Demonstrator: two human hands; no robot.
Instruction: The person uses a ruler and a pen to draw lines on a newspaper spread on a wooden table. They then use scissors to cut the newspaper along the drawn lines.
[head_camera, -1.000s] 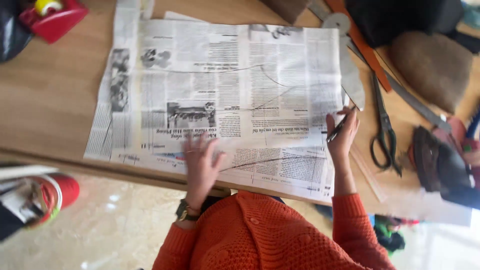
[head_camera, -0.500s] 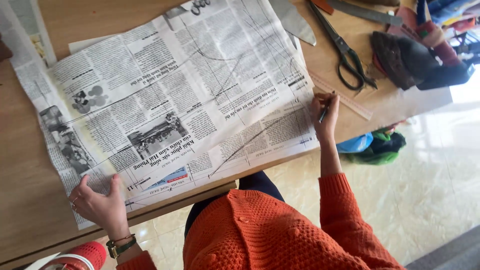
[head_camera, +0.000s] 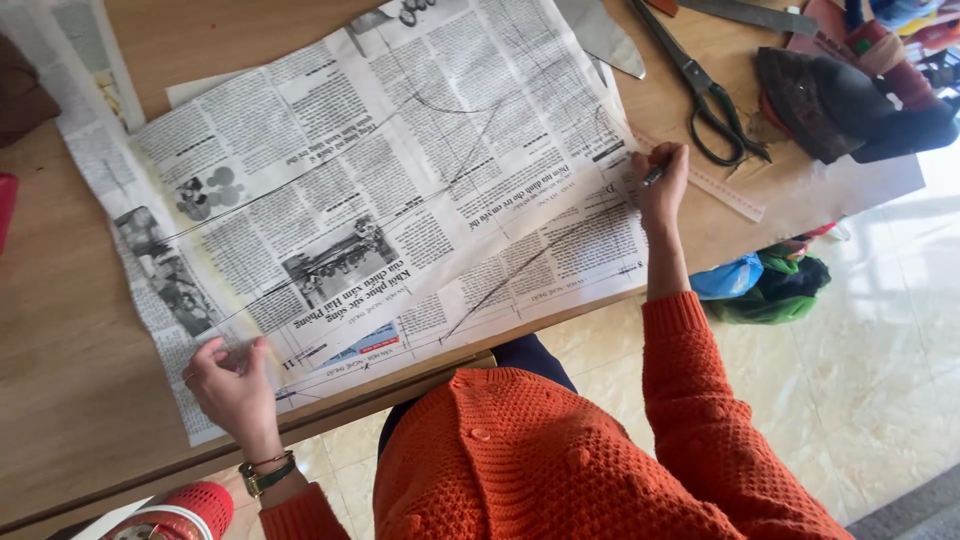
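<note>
No labels, signs or screens show; the nearest thing to a package is a bunch of blue and green plastic bags (head_camera: 765, 285) on the floor at four o'clock, crumpled beside the table's edge.

Home sewing workspace: wooden table (head_camera: 80, 370), newspaper pattern (head_camera: 380, 190), scissors (head_camera: 705, 95), ruler (head_camera: 715, 185), tiled floor (head_camera: 880, 350).

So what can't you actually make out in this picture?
- Pen: mostly hidden inside the right hand.
- Red object: cut off by the bottom edge.
- Dark pile beyond the scissors: too jumbled to identify.
- Newspaper corner: covered by the left hand.
</note>
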